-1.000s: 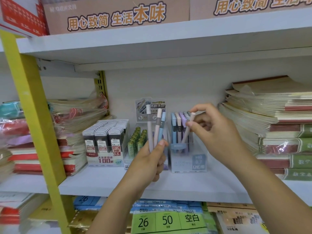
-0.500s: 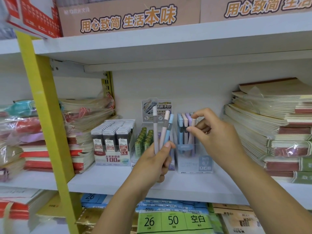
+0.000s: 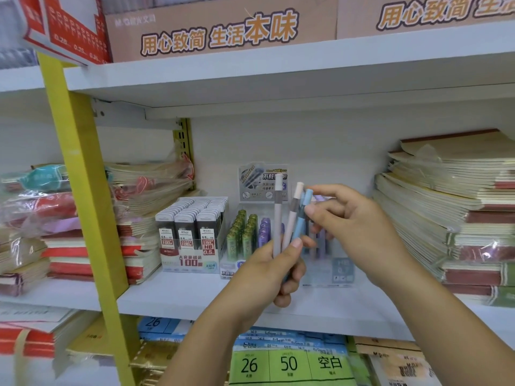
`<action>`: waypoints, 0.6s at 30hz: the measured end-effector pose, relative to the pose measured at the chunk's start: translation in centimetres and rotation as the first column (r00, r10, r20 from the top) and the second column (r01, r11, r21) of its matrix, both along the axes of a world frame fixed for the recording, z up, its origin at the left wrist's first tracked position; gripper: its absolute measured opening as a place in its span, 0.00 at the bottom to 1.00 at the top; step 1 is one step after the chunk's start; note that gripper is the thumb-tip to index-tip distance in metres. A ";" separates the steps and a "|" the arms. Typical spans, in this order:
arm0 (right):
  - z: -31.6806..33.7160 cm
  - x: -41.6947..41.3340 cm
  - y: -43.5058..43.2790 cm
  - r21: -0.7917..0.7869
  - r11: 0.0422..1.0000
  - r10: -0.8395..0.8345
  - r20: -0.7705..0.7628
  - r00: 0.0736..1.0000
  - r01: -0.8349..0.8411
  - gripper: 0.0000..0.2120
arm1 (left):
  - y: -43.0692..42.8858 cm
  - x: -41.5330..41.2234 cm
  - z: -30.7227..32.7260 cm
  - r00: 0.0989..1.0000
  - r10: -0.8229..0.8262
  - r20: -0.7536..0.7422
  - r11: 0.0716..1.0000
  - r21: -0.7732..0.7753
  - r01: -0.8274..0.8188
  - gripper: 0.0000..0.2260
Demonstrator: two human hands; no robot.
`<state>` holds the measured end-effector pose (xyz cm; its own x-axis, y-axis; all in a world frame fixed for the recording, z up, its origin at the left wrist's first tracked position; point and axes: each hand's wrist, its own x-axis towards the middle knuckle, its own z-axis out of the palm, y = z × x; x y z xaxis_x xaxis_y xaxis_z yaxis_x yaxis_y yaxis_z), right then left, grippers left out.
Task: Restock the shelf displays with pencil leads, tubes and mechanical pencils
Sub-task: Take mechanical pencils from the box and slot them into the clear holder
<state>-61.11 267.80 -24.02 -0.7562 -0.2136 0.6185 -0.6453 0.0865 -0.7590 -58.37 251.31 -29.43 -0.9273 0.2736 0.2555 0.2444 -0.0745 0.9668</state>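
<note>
A clear plastic display box of pencils stands on the white shelf, blurred and half hidden behind both hands, where the left hand has its grip curled round three slim matte mechanical pencils held upright and the right hand pinches the top of the blue pencil.

One wide-angle camera, worn on the head, faces straight into the white shelf from close by, about level with it. The yellow upright stands near left and the notebook stacks at right. The left hand and right hand reach in from below.
</note>
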 end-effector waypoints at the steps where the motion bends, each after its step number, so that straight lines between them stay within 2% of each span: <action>1: 0.0 0.1 -0.1 -0.020 0.999 0.027 0.010 1.000 -0.026 0.10 | 0.0 0.0 -0.1 1.000 0.004 -0.003 1.000 -0.006 -0.004 0.10; 4: 0.3 0.4 0.0 -0.173 0.985 0.006 -0.033 0.999 -0.012 0.08 | -0.2 -0.1 -0.2 0.998 0.056 -0.032 0.998 -0.024 -0.057 0.11; 6: 0.7 0.5 0.5 -0.318 0.947 -0.094 -0.124 0.988 0.050 0.10 | -0.6 -0.4 -0.1 0.990 0.136 -0.039 0.991 -0.008 -0.137 0.11; 8: 1.1 0.5 1.2 -0.361 0.926 -0.202 -0.233 0.951 0.108 0.12 | -1.2 -0.5 -0.2 0.978 0.206 -0.027 0.978 0.007 -0.206 0.11; 12: 0.8 0.0 1.5 -0.168 0.955 -0.288 -0.336 0.897 0.244 0.14 | -1.7 -0.5 -0.5 0.976 0.217 -0.011 0.976 -0.003 -0.217 0.13; 15: 0.1 -0.8 1.1 0.011 0.948 -0.294 -0.352 0.889 0.318 0.12 | -1.6 -0.5 -0.6 0.981 0.190 -0.023 0.982 0.005 -0.190 0.14; 18: -0.5 -1.2 0.7 0.115 0.930 -0.293 -0.342 0.893 0.349 0.11 | -1.6 -0.5 -0.6 0.982 0.187 -0.025 0.982 0.006 -0.187 0.12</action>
<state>-62.35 268.53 -24.54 -0.5740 -0.1146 0.8108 -0.7618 0.4378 -0.4775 -58.82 249.74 -30.04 -0.9554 0.0949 0.2797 0.2783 -0.0282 0.9601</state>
